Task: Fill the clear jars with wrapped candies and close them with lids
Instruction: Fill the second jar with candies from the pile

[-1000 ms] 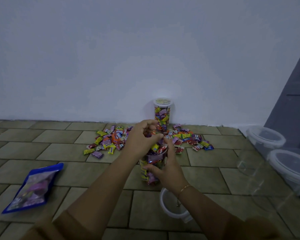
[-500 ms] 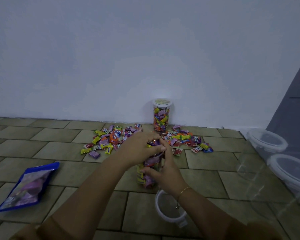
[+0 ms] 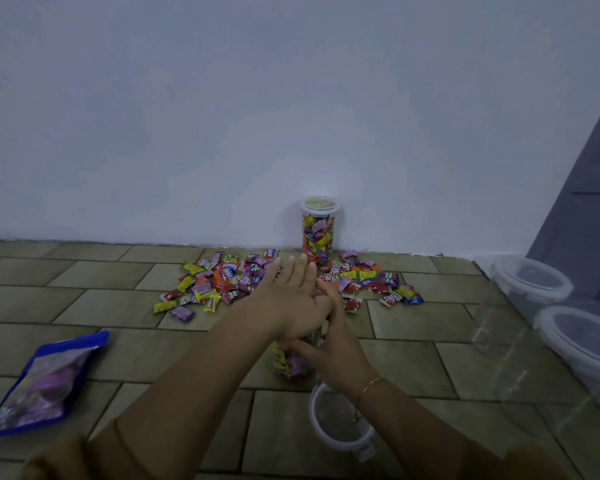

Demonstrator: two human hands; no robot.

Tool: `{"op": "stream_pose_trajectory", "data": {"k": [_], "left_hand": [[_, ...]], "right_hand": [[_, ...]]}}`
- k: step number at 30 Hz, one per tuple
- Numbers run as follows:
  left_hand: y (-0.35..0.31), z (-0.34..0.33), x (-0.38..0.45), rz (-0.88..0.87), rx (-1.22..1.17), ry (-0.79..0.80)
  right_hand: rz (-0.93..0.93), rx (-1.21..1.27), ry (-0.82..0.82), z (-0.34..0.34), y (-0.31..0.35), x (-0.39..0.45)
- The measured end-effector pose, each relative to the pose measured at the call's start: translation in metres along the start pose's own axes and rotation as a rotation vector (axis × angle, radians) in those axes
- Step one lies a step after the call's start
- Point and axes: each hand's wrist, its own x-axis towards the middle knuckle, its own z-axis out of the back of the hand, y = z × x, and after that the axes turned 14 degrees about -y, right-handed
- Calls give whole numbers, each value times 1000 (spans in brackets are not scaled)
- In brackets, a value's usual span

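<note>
A clear jar (image 3: 290, 365) full of wrapped candies stands on the tiled floor in front of me. My left hand (image 3: 288, 299) lies flat over its mouth, fingers straight, pressing down on the candies. My right hand (image 3: 329, 344) grips the jar's side, fingers curled round it. Much of the jar is hidden by both hands. A white-rimmed lid (image 3: 338, 424) lies on the floor just behind my right wrist. A pile of loose wrapped candies (image 3: 222, 278) spreads across the floor beyond the jar. A filled, lidded jar (image 3: 319, 230) stands against the wall.
A blue candy bag (image 3: 42, 382) lies on the floor at the left. Two lidded empty clear jars (image 3: 534, 282) (image 3: 582, 330) lie at the right, near a grey door (image 3: 589, 209). The white wall runs along the back.
My left hand went from a curled grip over the jar's mouth to a flat open palm pressing on top. My right hand stayed on the jar's side.
</note>
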Motion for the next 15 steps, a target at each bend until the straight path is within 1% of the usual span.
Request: {"op": "stream_pose_trajectory", "data": {"k": [5, 7, 8, 9, 11, 12, 14, 15], "left_hand": [[0, 0, -1, 0, -108, 41], [2, 5, -3, -19, -180, 14], [4, 8, -4, -39, -281, -26], [7, 12, -6, -25, -459, -65], [14, 18, -14, 60, -849, -156], [19, 21, -18, 89, -980, -217], [33, 23, -25, 145, -1059, -304], [42, 23, -28, 169, -1043, -327]], "right_hand": [[9, -51, 9, 1, 0, -1], [3, -65, 14, 2, 2, -1], [-4, -58, 19, 3, 3, 0], [-14, -53, 29, 4, 5, 0], [-37, -58, 79, 11, 11, 1], [-43, -81, 113, 15, 15, 3], [-59, -129, 169, 21, 26, 4], [-47, -193, 157, 23, 31, 4]]}}
